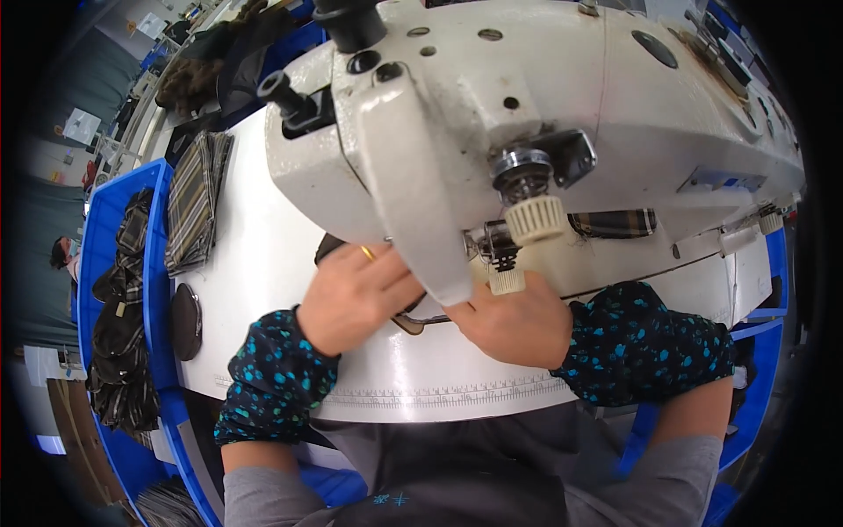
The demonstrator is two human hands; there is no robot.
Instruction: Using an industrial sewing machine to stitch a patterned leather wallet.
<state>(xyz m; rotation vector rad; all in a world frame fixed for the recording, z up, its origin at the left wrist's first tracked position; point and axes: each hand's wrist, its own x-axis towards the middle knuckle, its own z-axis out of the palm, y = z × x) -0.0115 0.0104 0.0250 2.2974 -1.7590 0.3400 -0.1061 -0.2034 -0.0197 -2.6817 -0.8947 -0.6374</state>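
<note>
My left hand (pixel 353 297), with a gold ring on one finger, is curled over a dark cloth piece (pixel 328 249) under the head of a white sewing machine (pixel 421 167). The cloth shows past my fingers, and its brown-trimmed edge (pixel 408 326) comes out between my hands. My right hand (pixel 518 323) is closed at the same piece, to the right of the machine's needle end. Its fingertips are partly covered by the machine, which also hides the needle and most of the cloth. Dark sleeve covers with blue spots wrap both forearms.
A stack of plaid cloth (pixel 198 200) and a dark oval piece (pixel 186 322) lie at the table's left. The blue bin (pixel 158 255) beside them holds dark pieces. A plaid piece (pixel 615 223) lies behind the tension knob (pixel 536 220). A ruler scale (pixel 439 393) runs along the front edge.
</note>
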